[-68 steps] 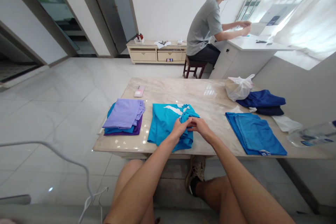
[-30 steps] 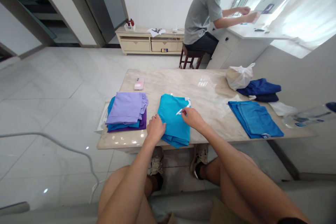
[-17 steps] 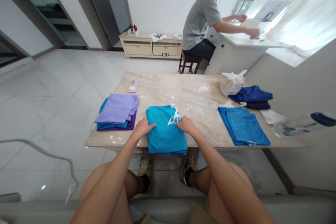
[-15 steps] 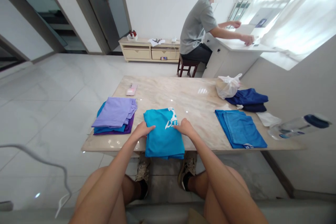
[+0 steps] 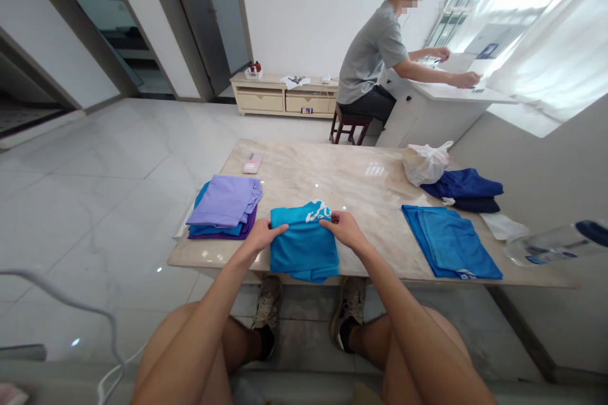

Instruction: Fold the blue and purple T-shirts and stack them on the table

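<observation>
Turquoise cloth point(image 5: 304, 247), one folded piece with white print, is held by two hands: the left hand point(image 5: 261, 235) pinches its left edge, thumb on top, and the right hand point(image 5: 348, 229) pinches its right edge. Its near end reaches the near edge of the table point(image 5: 323, 161). Just left of the left hand sits one stack point(image 5: 225, 202) showing three colours; beyond that hand, one pink pack point(image 5: 253, 164). Wide tabletop separates the right hand from one folded blue cloth point(image 5: 451, 240) on its right. Farther right are one bottle point(image 5: 546, 250), one white bag point(image 5: 427, 164) and a dark blue bundle point(image 5: 468, 183).
</observation>
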The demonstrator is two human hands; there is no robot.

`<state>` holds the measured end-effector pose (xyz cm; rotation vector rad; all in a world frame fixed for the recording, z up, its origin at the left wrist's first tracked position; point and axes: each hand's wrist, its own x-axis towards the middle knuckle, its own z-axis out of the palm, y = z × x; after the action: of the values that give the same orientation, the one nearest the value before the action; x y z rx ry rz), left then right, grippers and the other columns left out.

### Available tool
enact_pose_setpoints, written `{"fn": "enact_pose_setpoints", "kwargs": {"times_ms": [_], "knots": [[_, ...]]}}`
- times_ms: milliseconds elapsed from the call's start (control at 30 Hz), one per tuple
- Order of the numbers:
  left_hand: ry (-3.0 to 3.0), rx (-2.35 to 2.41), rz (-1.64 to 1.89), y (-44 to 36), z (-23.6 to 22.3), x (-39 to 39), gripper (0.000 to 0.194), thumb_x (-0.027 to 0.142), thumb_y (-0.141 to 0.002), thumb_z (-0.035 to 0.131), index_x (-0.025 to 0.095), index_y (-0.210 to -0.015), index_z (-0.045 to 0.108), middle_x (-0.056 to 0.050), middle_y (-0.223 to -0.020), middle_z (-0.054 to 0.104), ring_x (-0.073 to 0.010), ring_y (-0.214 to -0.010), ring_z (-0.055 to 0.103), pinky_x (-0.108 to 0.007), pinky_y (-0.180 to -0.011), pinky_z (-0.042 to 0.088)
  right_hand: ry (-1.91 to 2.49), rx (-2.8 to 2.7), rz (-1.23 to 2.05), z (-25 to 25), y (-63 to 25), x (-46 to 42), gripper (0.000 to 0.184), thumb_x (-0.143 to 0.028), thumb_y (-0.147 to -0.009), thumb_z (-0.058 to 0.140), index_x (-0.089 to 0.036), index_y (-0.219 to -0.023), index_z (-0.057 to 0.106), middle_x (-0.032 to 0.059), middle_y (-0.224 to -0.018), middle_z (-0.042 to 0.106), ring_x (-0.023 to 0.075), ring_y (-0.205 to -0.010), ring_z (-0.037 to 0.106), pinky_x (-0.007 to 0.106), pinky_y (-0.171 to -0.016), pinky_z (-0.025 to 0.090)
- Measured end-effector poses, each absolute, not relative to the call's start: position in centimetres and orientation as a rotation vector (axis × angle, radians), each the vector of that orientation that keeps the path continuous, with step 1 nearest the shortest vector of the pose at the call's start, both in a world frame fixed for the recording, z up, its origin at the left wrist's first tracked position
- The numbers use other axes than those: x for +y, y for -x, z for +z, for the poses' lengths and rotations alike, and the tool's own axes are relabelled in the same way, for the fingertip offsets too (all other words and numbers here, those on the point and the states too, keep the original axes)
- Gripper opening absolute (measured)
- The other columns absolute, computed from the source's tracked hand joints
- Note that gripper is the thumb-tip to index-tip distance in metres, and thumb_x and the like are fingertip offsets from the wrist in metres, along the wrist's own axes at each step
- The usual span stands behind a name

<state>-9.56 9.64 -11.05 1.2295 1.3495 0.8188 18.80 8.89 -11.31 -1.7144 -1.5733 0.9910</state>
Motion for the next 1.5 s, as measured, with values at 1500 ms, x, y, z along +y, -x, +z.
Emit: {"fn": "enact_pose_setpoints", "kwargs": {"times_ms": [1500], "knots": [[-1.042,1.443,1.556,15.1,-2.8,10.2,0.026,0.034,-0.096,0.067,0.020,-0.119,0.065,0.003,-0.076,0.066,-0.0119,-0.057,0.054,-0.025,-0.059,0.044,1.754,-1.800,0.673,-3.7,-15.4,15.4,0.030,-0.050,-0.082,0.083,-0.021,-0.087,0.077,0.0072,-0.088,0.080,0.0271,-0.083,0.074,0.036,-0.074,0.058]]}}
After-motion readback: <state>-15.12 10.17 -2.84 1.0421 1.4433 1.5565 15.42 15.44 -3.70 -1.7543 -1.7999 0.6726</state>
